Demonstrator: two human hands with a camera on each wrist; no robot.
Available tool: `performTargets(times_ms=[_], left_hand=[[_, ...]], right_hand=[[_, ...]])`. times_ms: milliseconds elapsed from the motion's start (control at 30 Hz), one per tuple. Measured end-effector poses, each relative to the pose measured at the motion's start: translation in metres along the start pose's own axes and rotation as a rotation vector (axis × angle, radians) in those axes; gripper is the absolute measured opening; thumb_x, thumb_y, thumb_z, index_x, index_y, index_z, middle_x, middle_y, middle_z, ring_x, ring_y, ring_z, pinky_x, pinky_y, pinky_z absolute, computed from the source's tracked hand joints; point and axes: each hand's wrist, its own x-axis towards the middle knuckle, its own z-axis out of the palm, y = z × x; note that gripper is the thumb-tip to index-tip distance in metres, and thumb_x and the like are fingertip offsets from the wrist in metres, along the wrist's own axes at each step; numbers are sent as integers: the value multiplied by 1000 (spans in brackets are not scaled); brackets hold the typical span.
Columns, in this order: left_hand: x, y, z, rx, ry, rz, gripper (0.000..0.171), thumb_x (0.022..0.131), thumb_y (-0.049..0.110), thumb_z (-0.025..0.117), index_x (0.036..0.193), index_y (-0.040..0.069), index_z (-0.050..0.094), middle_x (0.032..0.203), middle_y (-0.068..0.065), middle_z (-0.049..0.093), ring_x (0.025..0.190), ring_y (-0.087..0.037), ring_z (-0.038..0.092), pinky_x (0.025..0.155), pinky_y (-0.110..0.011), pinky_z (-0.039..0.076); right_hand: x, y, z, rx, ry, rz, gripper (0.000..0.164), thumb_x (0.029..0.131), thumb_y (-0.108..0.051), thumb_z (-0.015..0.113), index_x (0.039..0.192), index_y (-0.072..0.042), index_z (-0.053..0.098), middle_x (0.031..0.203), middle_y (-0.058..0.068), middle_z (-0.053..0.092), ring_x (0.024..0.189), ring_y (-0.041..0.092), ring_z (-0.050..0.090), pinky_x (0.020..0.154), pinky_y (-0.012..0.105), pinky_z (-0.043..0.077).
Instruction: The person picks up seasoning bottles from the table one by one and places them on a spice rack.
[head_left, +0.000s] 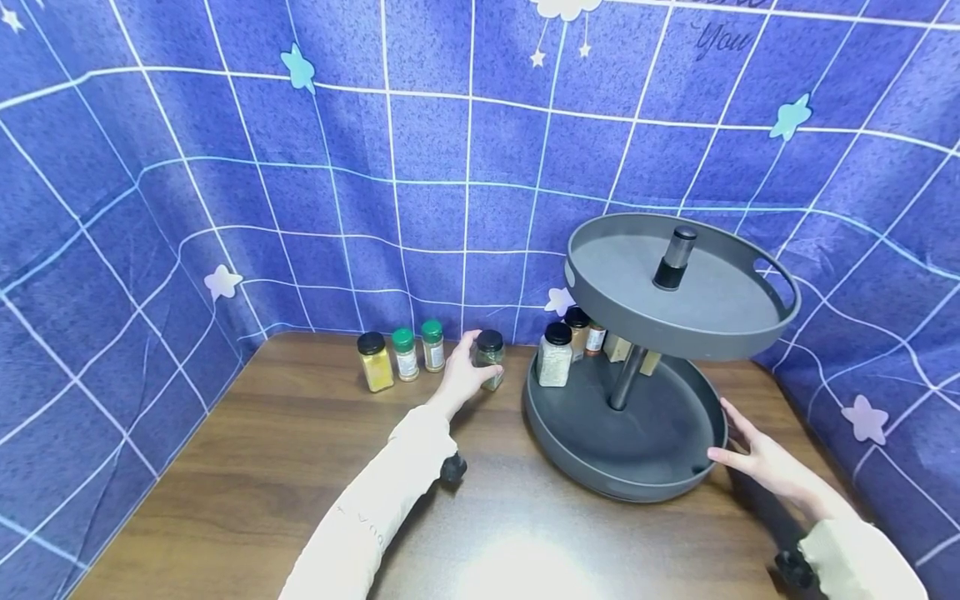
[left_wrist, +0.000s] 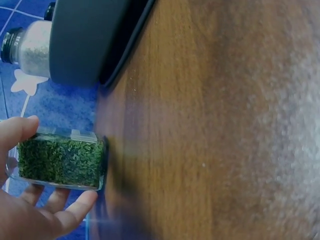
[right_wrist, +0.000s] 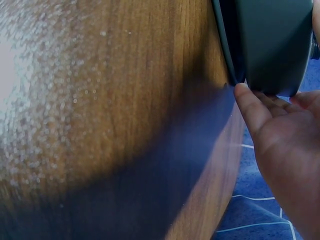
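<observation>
My left hand (head_left: pixel 459 373) holds a square glass jar of dried green herbs (left_wrist: pixel 62 161), thumb on one side and fingers on the other. The jar has a black lid (head_left: pixel 490 340) and is upright, close to the wood table; whether it touches the table I cannot tell. On the right, a dark grey two-tier turntable (head_left: pixel 615 482) stands on the table. My right hand (head_left: pixel 772 467) grips the right edge of its lower tray, thumb over the rim and fingers against the outer wall (right_wrist: pixel 275 45). A black-lidded jar with pale contents (head_left: pixel 555 360) stands at the lower tray's left side.
Left of my left hand are a yellow-filled jar (head_left: pixel 377 367) and two green-capped bottles, one nearer (head_left: pixel 406 358) and one farther (head_left: pixel 433 350). More spice containers (head_left: pixel 596 339) sit at the lower tray's back. The upper tray (head_left: pixel 622 267) overhangs them. A blue curtain (head_left: pixel 420 208) surrounds the table.
</observation>
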Motion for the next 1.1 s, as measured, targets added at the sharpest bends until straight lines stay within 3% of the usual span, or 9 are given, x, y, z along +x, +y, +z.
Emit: performTargets(times_ms=[467, 767, 1100], left_hand=[[-3, 23, -5, -85, -62, 9, 64, 68, 2, 79, 125, 12, 50, 125, -14, 60, 118, -30, 55, 103, -43, 41], [-5, 40, -6, -87, -112, -3, 64, 69, 4, 80, 125, 14, 51, 124, -12, 60, 118, -28, 54, 102, -42, 42], [-8, 60, -8, -110, -169, -21, 65, 69, 6, 80, 126, 14, 51, 117, -9, 60, 106, -27, 59, 94, -42, 47]], right_hand=[[2, 4, 0, 23, 19, -20, 87, 89, -14, 64, 148, 6, 3, 142, 40, 24, 120, 59, 32, 84, -4, 25], [3, 3, -1, 27, 0, -7, 87, 90, -15, 63, 148, 4, 2, 144, 39, 22, 122, 58, 31, 83, -4, 26], [3, 2, -2, 29, -20, 32, 88, 90, -18, 63, 149, 2, 1, 145, 39, 21, 125, 57, 30, 82, -3, 26]])
